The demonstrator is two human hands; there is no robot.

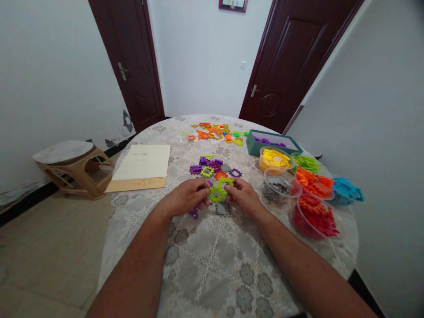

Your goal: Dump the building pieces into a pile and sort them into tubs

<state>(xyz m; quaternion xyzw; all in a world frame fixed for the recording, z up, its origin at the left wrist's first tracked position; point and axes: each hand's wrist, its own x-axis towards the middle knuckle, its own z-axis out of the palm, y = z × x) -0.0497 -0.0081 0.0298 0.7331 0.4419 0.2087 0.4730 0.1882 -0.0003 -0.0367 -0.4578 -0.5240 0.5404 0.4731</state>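
Between my two hands, above the middle of the table, are lime-green plastic interlocking pieces (217, 193). My left hand (190, 195) pinches their left side, and my right hand (244, 196) grips the right side near a square frame-like part. A purple piece (193, 213) shows under my left fingers; whether that hand holds it I cannot tell. Below the green pieces is a grey piece (223, 209). Just beyond my hands lies a small pile of purple pieces (215, 164), with a lime-green square frame (207, 172) and an orange piece (221, 175) among them.
Tubs of yellow (275, 159), grey (280, 184), orange (314, 182) and red pieces (316, 216) stand at the right, beside blue pieces (347, 191). A green box (253, 147) holds purple pieces. Mixed pieces (212, 131) lie at the back. Paper (145, 161) lies left; a stool (76, 165) stands beyond.
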